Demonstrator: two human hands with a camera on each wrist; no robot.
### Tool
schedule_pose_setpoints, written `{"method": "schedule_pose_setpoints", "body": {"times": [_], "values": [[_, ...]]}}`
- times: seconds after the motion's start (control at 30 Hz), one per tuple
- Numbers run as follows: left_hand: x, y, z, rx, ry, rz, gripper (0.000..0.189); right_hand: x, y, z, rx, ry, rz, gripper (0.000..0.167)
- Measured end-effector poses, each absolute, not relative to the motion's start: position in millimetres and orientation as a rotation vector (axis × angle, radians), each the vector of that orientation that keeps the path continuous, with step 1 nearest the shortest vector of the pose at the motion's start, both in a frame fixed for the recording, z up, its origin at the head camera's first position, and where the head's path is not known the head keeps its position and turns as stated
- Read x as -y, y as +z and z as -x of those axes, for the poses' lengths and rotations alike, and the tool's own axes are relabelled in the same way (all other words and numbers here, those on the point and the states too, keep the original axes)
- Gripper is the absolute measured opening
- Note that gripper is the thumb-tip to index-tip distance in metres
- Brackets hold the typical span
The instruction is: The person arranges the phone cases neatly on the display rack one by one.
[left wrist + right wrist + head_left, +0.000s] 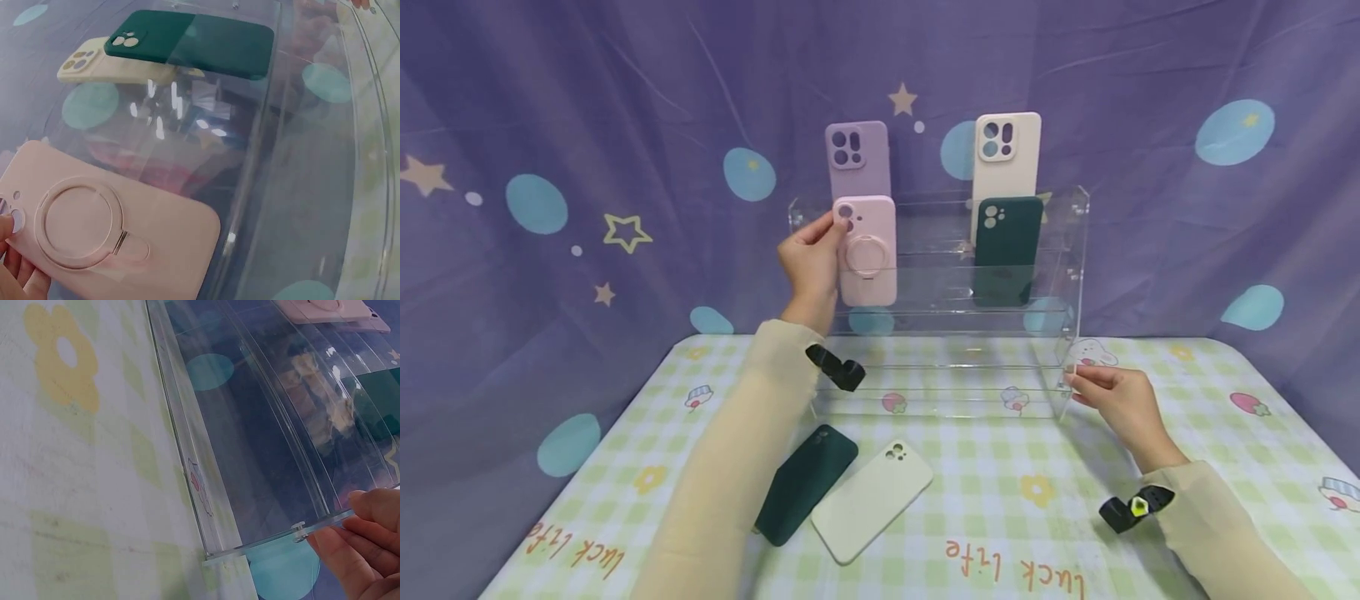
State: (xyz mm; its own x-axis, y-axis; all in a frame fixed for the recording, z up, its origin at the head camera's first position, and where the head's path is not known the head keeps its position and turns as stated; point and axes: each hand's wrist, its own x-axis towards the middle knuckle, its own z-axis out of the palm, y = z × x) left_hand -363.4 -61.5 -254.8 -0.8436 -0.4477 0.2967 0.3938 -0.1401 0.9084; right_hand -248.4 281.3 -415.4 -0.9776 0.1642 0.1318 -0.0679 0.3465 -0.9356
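Observation:
A pink phone case [876,287] with a ring stand stands on a middle tier of the clear acrylic display rack [936,333]. My left hand [812,265] pinches its upper left edge, thumb near the camera holes. Behind it, one tier up, is a purple phone case [872,162]. To the right, a white phone case [1018,167] stands behind a dark green phone case [1009,250]. With thumb and fingers, my right hand [1120,412] pinches the rack's right side panel low down; the right wrist view shows the panel edge [275,542] between them.
On the checked tablecloth [970,508] before the rack lie a second dark green phone case [808,483], partly behind my left sleeve, and a pale cream phone case [872,504]. A purple patterned curtain [647,108] hangs behind the rack.

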Motion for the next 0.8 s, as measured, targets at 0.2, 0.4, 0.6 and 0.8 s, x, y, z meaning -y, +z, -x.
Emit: {"method": "schedule_pose_setpoints", "body": {"times": [0.2,0.4,0.6,0.8], "values": [[68,-262,365,1.62,-2.012,-0.104,0.022,-280,-414,248,2.395,1.697,0.068,0.043],[72,-260,367,1.673,-1.951,-0.091,0.019,-280,-412,247,2.43,1.648,0.1,0.042],[75,-258,369,1.74,-1.863,-0.054,0.018,-281,-411,247,2.4,1.669,0.087,0.043],[81,-259,370,1.815,-1.821,-0.042,0.018,-281,-415,247,2.391,1.703,0.093,0.044]]}}
